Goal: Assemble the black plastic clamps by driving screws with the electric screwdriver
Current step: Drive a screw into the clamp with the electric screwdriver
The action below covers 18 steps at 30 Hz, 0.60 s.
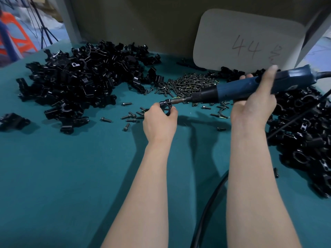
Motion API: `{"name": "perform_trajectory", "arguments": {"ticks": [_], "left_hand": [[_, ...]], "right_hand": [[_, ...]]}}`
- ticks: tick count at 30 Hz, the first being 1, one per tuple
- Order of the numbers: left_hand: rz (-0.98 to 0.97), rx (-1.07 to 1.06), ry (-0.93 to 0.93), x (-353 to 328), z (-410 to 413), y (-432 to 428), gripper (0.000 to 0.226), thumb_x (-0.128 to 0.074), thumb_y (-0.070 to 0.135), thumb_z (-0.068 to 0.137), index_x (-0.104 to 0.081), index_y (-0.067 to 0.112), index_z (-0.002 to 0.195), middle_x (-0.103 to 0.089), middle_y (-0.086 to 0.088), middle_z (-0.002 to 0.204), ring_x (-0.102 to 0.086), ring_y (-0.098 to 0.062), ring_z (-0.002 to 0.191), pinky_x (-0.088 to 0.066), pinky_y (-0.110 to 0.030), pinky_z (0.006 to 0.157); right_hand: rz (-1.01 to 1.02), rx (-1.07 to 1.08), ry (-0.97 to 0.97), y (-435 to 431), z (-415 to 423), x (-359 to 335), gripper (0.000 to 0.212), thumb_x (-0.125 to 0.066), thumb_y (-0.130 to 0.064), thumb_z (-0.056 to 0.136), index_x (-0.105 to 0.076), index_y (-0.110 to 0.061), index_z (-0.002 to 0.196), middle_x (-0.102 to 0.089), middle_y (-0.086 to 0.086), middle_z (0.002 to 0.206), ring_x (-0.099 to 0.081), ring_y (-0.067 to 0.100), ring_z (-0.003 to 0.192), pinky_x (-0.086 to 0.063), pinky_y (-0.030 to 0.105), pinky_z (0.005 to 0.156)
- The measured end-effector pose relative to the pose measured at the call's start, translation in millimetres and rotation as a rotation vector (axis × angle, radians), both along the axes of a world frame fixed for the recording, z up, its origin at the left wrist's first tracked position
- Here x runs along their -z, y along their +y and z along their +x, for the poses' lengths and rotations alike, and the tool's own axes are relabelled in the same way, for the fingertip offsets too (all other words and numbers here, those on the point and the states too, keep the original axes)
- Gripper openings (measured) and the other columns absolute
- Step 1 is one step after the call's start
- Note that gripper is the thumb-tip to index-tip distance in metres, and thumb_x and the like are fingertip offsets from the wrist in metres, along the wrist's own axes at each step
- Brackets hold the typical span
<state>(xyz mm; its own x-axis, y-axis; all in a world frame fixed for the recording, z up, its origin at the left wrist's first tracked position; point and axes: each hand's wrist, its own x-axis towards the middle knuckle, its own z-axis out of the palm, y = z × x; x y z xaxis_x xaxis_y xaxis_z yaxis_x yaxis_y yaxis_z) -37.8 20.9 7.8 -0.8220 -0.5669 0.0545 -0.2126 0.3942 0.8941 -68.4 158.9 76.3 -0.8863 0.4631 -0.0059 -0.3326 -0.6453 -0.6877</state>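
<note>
Left hand (159, 122) and right hand (254, 104): both bare. Left forearm (143, 185) and right forearm (254, 176): bare along the whole visible length, near edge of view to wrist. Right forearm appears broader than left in this view. Smooth surface, soft shading along the edges. One fingernail (273, 67) on the far right-hand fingertip: short, rounded, slightly blurred. Clothing further up the arms: out of frame, cannot tell.

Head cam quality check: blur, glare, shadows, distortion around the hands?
Head view: wide-angle stretch lengthens the forearms and bows the table; soft arm shadows lie on it; small glints on the clamp pile; the right hand is slightly smeared at its top finger; the left hand, held clamp and screwdriver read sharp.
</note>
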Motion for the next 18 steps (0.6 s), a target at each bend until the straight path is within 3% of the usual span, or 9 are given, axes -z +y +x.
{"name": "perform_trajectory", "arguments": {"ticks": [3, 5, 10, 15, 18], "left_hand": [[-0.009, 0.0, -0.002, -0.2, 0.0, -0.5, 0.024, -0.058, 0.035, 0.091, -0.063, 0.013, 0.101, -0.071, -0.005, 0.081, -0.066, -0.023, 0.073, -0.048, -0.031, 0.063], [-0.02, 0.0, 0.002, -0.4, -0.1, -0.5, 0.025, -0.058, 0.035, 0.091, -0.063, 0.012, 0.101, -0.07, -0.004, 0.081, -0.065, -0.024, 0.073, -0.048, -0.031, 0.064], [-0.033, -0.012, -0.004, -0.4, -0.4, -0.7, 0.027, -0.058, 0.035, 0.09, -0.064, 0.011, 0.102, -0.069, -0.004, 0.079, -0.061, -0.023, 0.07, -0.044, -0.029, 0.062], [-0.02, -0.013, 0.001, 0.2, -0.5, -1.6, 0.027, -0.059, 0.035, 0.09, -0.065, 0.012, 0.104, -0.07, -0.005, 0.08, -0.063, -0.023, 0.073, -0.047, -0.03, 0.064], [-0.005, -0.013, 0.002, 0.4, -0.7, -1.3, 0.027, -0.059, 0.035, 0.09, -0.065, 0.012, 0.105, -0.071, -0.005, 0.081, -0.065, -0.024, 0.076, -0.051, -0.033, 0.068]], "right_hand": [[-0.042, 0.019, 0.055, 3.8, -0.2, -1.1, 0.022, -0.061, -0.02, 0.094, -0.05, -0.008, 0.107, -0.059, 0.009, 0.095, -0.064, 0.017, 0.079, -0.057, 0.036, 0.086], [-0.006, 0.018, 0.077, 1.9, 1.7, -1.7, 0.026, -0.059, -0.019, 0.095, -0.047, -0.006, 0.114, -0.058, 0.009, 0.093, -0.065, 0.016, 0.076, -0.057, 0.037, 0.086], [0.085, 0.062, 0.1, -4.6, 5.4, 0.7, 0.033, -0.055, -0.02, 0.097, -0.041, -0.004, 0.123, -0.056, 0.007, 0.094, -0.068, 0.005, 0.064, -0.055, 0.024, 0.074], [0.1, 0.053, 0.129, -7.7, 2.6, 0.8, 0.045, -0.054, -0.021, 0.097, -0.035, -0.003, 0.133, -0.056, 0.008, 0.096, -0.066, 0.016, 0.084, -0.056, 0.027, 0.082], [0.117, 0.044, 0.145, -8.3, 2.3, 0.9, 0.042, -0.054, -0.021, 0.098, -0.036, -0.005, 0.132, -0.057, 0.007, 0.09, -0.067, 0.014, 0.076, -0.056, 0.028, 0.083]]}}
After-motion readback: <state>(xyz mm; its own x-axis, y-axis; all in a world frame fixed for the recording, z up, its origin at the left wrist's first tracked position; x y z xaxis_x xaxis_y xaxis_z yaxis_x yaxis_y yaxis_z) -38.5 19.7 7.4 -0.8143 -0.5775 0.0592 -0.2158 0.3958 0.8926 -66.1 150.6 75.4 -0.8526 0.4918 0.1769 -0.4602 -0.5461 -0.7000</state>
